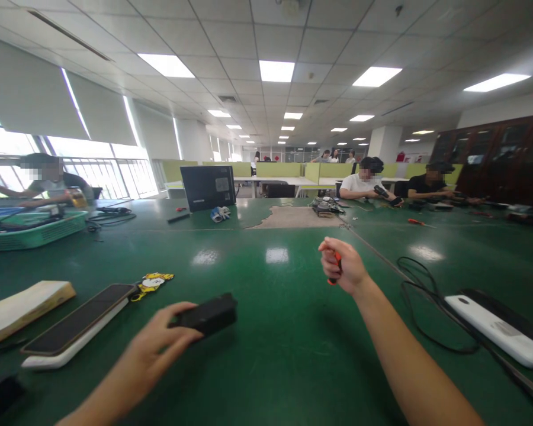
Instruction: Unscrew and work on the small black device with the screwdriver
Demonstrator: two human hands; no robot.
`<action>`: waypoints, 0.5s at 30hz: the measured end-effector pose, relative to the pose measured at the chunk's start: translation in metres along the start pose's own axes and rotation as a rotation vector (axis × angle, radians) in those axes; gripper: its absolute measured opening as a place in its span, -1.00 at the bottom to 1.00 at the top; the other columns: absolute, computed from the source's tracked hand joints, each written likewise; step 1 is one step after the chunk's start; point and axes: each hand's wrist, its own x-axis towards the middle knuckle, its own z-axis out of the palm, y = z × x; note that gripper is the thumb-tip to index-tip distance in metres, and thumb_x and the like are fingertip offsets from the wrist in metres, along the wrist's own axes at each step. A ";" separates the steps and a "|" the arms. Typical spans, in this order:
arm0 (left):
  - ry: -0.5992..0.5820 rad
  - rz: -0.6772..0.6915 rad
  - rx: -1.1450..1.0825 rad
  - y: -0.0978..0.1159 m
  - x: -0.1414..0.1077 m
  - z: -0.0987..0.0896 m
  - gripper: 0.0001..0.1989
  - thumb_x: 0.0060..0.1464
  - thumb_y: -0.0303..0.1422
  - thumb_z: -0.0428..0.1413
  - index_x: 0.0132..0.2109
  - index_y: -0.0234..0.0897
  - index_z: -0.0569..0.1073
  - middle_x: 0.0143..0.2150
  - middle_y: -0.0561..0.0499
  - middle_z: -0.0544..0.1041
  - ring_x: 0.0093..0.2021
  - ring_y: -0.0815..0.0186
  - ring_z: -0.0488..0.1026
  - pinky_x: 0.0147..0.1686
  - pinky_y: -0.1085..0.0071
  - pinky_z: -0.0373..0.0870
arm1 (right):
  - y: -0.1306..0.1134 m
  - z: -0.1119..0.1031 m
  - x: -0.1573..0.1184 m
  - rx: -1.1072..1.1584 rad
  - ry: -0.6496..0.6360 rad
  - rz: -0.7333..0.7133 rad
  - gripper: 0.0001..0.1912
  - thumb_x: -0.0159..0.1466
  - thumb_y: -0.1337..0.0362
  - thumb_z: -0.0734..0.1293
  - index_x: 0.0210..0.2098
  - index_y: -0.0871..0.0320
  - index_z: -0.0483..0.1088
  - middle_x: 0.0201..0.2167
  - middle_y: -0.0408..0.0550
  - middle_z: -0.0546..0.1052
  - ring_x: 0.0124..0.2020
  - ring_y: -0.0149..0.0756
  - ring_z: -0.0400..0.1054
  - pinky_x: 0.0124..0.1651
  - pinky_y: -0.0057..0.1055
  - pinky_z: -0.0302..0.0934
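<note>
Black box is what's being worked on AFAICT, and it's in the left hand over the near part of the bench, so I'll place everything rel. to it. Biggest 1st: green bench is under the box and spreads out all around it. Monitor stands well beyond the box, pretty much straight past it. Phone-like slab is left of the box, on top of a white slab. Left hand is at the box's left end, grip clamped on it w/ thumb on the near side. Box looks a bit tilted & just off the surface, tho can't tell for sure if an edge touches. Right hand is up to the right of the box, well apart from it, grip wrapped tight round a red-orange tool; idk what type, most of it's hidden.

Progress-wise, IMO: picking up is done on both sides, but tool & box aren't in contact. Box seems to be in 1 piece, but blur hides the detail, so can't say if any work's been done on it or how much is left.
</note>
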 end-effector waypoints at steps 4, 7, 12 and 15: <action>-0.295 0.089 -0.243 0.057 0.042 0.082 -0.74 0.26 -0.26 0.00 -0.23 -0.15 0.58 0.14 -0.05 0.32 0.07 0.18 0.33 0.10 0.30 0.31 | 0.003 0.040 -0.014 0.315 -0.060 0.016 -0.71 0.10 0.10 0.38 -0.56 0.17 0.32 -0.75 -0.37 0.03 -0.79 -0.62 -0.16 -0.76 -0.63 -0.29; -0.338 0.105 -0.319 0.078 0.060 0.114 -0.75 0.25 -0.29 0.02 -0.27 -0.24 0.58 0.14 -0.10 0.30 0.07 0.17 0.32 0.11 0.29 0.29 | 0.015 0.051 -0.014 0.321 -0.054 0.012 -0.71 0.10 0.12 0.38 -0.58 0.17 0.29 -0.76 -0.36 0.05 -0.80 -0.62 -0.14 -0.77 -0.64 -0.29; -0.354 0.129 -0.357 0.076 0.062 0.118 -0.75 0.25 -0.28 0.02 -0.26 -0.24 0.57 0.17 -0.11 0.27 0.10 0.14 0.29 0.15 0.25 0.24 | 0.031 0.054 -0.005 0.241 -0.016 0.012 -0.69 0.09 0.12 0.38 -0.58 0.17 0.26 -0.76 -0.37 0.06 -0.81 -0.63 -0.13 -0.78 -0.66 -0.29; -0.352 0.129 -0.353 0.075 0.059 0.116 -0.74 0.26 -0.28 0.02 -0.25 -0.23 0.58 0.17 -0.10 0.27 0.11 0.13 0.28 0.16 0.24 0.23 | 0.035 0.050 -0.002 0.225 -0.014 0.033 -0.69 0.08 0.11 0.39 -0.58 0.17 0.26 -0.76 -0.37 0.06 -0.81 -0.63 -0.12 -0.78 -0.66 -0.30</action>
